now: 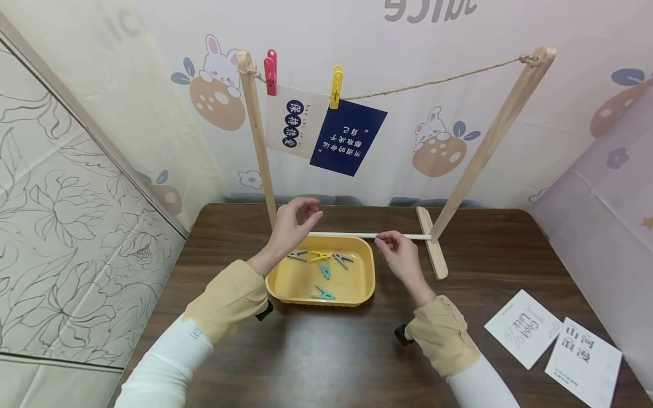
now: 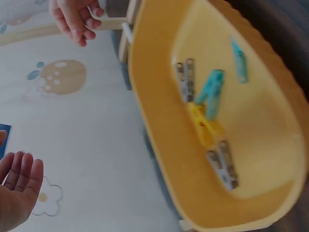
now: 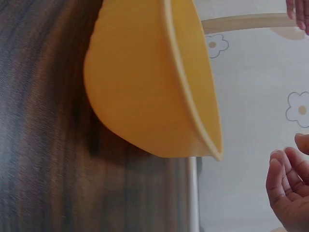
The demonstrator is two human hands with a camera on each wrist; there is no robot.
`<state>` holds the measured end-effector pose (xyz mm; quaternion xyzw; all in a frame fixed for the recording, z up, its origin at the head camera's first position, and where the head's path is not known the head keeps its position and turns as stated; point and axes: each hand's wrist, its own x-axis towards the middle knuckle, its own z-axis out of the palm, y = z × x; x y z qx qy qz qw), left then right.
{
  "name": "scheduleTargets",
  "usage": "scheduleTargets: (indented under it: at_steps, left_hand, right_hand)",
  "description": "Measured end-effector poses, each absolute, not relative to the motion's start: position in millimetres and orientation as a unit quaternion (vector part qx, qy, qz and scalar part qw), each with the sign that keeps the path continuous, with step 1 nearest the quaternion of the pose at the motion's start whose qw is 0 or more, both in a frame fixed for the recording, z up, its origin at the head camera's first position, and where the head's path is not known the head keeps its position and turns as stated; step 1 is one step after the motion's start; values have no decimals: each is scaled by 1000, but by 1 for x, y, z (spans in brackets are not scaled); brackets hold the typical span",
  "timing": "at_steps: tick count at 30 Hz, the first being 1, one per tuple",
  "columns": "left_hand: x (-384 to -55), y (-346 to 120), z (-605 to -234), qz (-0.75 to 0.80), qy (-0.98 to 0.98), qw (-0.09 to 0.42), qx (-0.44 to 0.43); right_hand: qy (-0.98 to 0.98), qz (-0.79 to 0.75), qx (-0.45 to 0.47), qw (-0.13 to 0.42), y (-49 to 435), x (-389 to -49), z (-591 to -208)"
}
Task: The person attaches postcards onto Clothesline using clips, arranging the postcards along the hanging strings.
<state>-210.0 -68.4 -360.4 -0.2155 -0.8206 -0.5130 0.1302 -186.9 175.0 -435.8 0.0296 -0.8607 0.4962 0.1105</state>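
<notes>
Left hand (image 1: 295, 224): empty, fingers loosely curved, near yellow tray (image 1: 296, 285) of clothespins (image 1: 325, 270) | Right hand (image 1: 400, 256): empty, fingers loosely bent, beside tray

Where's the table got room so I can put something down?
Bare brown table stretches in front of the yellow tray, between left sleeve and right sleeve. Another patch is left of the tray, behind the left sleeve. It's crowded at front right, where two white cards lie, and in the tray's back part, where most clothespins bunch.
</notes>
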Motion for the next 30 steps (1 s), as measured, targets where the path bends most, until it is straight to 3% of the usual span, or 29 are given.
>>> scheduleTargets:
  at_steps: [9,21,30]
  left_hand:
    - [-212,-80,-400,-467,-860,69,-195]
    - [-219,-89,-437,-374,-912,-29,-163]
    - [-222,-90,-454,-260,-949,-48,-170]
  right_hand:
    - [-881,462,-3,100,174,-182,-456]
    - [-886,463,-29,23,169,-182,-470]
    - [-856,514,-54,-19,165,-184,-480]
